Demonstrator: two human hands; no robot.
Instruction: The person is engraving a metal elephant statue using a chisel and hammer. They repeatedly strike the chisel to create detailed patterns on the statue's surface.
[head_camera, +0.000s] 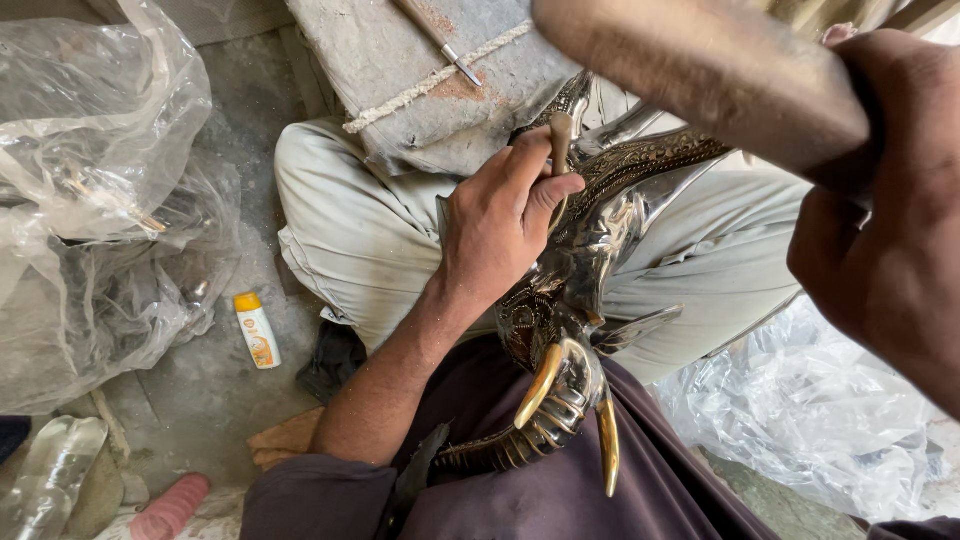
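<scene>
A shiny metal elephant figure (590, 250) with golden tusks lies across my lap, its trunk toward me. My left hand (500, 215) rests on the figure's head and pinches a small chisel-like punch (561, 140) upright against the engraved metal. My right hand (890, 220) is raised close to the camera and grips a thick wooden mallet handle (700, 70), held above the figure. The mallet's head is out of view.
A grey stone block (420, 110) with a rope and a thin tool (440, 42) on it sits ahead of my knees. Crumpled clear plastic bags (100, 200) lie left, more plastic (820, 420) right. A small white and orange tube (257, 330) lies on the floor.
</scene>
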